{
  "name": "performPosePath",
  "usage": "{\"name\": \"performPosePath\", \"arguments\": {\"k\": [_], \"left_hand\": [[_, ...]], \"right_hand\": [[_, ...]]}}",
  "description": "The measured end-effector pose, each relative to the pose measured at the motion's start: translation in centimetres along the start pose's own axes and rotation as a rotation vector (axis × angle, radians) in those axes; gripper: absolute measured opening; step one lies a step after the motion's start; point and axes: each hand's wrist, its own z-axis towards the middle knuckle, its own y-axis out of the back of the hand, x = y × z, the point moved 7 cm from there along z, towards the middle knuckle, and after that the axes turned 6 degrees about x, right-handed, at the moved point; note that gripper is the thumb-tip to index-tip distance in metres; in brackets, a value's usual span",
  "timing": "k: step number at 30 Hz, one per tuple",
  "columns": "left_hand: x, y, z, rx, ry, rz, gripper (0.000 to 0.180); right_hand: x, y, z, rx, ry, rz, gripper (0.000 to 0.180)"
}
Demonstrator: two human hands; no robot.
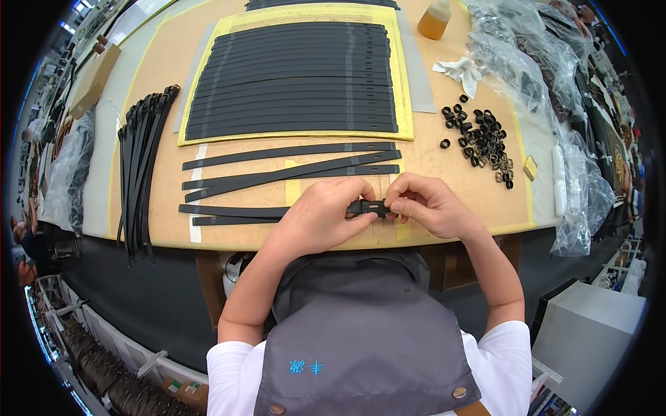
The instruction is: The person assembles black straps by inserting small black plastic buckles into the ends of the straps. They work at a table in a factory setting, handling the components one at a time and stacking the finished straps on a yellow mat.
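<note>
Black strap (239,211) lies along the near edge of the counter (444,166), its right end lifted btwn both hands. Left hand (326,211) grips the strap end w/ thumb and fingers; right hand (423,204) pinches a small black loop (377,206) at the strap tip. Hands nearly touching. Just far of them: 3 more loose black straps (291,166), some crossing. Farther: row of straps (295,80) side by side on a yellow sheet (404,104). Right: pile of black loops (485,142), white rag (461,71), amber bottle (435,19), clear plastic bags (548,90). Left: strap bundle (142,159) hanging over the counter edge.
</note>
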Motion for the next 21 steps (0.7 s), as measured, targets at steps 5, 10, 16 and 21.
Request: {"name": "performPosePath", "arguments": {"k": [5,10,16,21], "left_hand": [[0.4,-0.6,0.1,-0.011,-0.017,-0.043,0.025],[0.6,-0.9,0.1,-0.024,-0.057,-0.039,0.026],[0.7,-1.2,0.4,-0.006,-0.079,-0.082,0.026],[0.0,-0.4,0.4,-0.048,-0.070,-0.061,0.025]], "right_hand": [[-1.2,-0.9,0.4,-0.104,-0.033,0.149,0.010],[-1.6,-0.4,0.4,-0.146,-0.071,0.171,0.019],[-0.9,-0.2,0.6,-0.190,-0.161,0.038,0.022],[-2.2,0.1,1.0,-0.238,-0.080,0.275,0.017]]}}
